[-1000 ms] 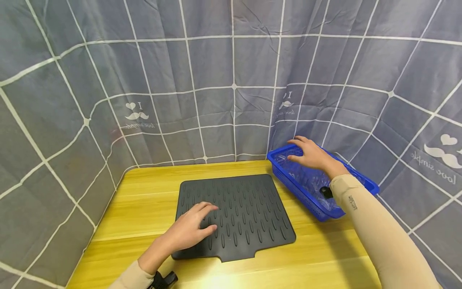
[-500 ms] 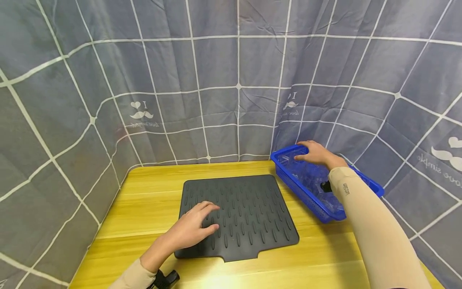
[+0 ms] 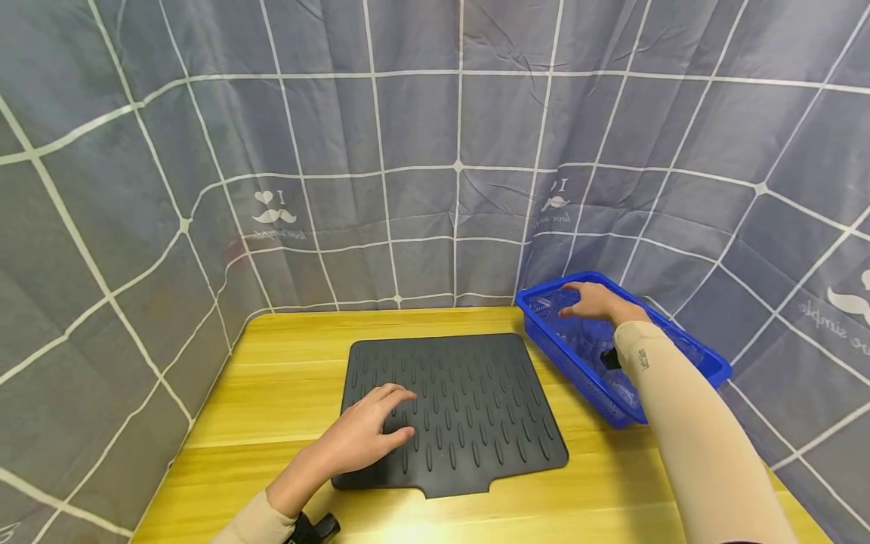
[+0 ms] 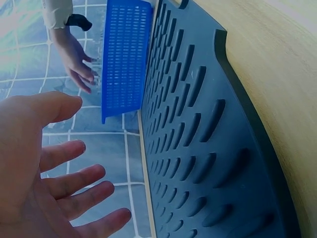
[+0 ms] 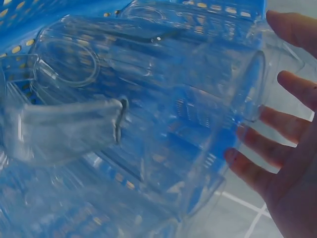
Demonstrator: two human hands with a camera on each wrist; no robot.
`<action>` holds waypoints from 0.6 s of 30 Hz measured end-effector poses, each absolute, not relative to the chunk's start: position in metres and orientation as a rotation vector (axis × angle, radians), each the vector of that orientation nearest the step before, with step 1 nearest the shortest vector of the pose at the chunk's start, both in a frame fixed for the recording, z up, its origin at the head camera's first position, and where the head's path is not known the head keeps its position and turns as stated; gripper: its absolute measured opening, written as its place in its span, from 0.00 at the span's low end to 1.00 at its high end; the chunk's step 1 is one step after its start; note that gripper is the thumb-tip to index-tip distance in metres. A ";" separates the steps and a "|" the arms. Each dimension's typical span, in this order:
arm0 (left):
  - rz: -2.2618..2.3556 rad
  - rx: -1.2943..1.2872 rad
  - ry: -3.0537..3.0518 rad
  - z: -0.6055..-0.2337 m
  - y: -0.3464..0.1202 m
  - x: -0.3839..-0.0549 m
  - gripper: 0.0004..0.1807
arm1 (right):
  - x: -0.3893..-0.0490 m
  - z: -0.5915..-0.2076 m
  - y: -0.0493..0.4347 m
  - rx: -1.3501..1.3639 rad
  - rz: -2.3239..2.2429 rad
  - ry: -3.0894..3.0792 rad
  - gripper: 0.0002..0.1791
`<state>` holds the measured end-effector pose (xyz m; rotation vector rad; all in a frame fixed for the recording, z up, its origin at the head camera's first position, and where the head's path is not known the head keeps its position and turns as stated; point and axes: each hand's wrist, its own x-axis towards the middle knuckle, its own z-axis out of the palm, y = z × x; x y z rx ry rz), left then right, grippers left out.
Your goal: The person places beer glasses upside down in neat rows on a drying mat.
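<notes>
My left hand (image 3: 363,431) hovers over the left half of a black ridged mat (image 3: 476,400), fingers apart and nothing between them. Over at the right, my right hand (image 3: 593,301) reaches into the far part of a blue plastic basket (image 3: 569,372). Clear see-through mugs (image 5: 163,64) lie on their sides in the basket. One mug handle (image 5: 64,131) shows close up in the right wrist view. There, the spread fingers (image 5: 270,144) of my right hand are right at a mug's open rim, not curled round it.
A yellow wood-grain table (image 3: 285,393) lies under everything. Grey curtain (image 3: 421,196) with white grid lines encloses the back and both sides, close behind the basket. A small black device (image 3: 316,529) is strapped on the left wrist.
My right hand has come down lower into the basket. The left hand stays over the mat. The whole head view has shifted slightly, so the scene sits a little further right.
</notes>
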<state>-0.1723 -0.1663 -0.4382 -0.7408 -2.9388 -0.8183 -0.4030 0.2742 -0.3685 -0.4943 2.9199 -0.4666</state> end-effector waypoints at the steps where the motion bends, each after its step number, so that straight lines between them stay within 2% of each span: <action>1: -0.821 -0.740 -2.938 -0.438 -0.166 -0.172 0.27 | -0.404 -0.370 0.275 -0.484 -0.470 2.915 0.41; 18: -0.807 -0.735 -2.954 -0.440 -0.162 -0.171 0.27 | -0.408 -0.380 0.279 -0.468 -0.624 2.933 0.40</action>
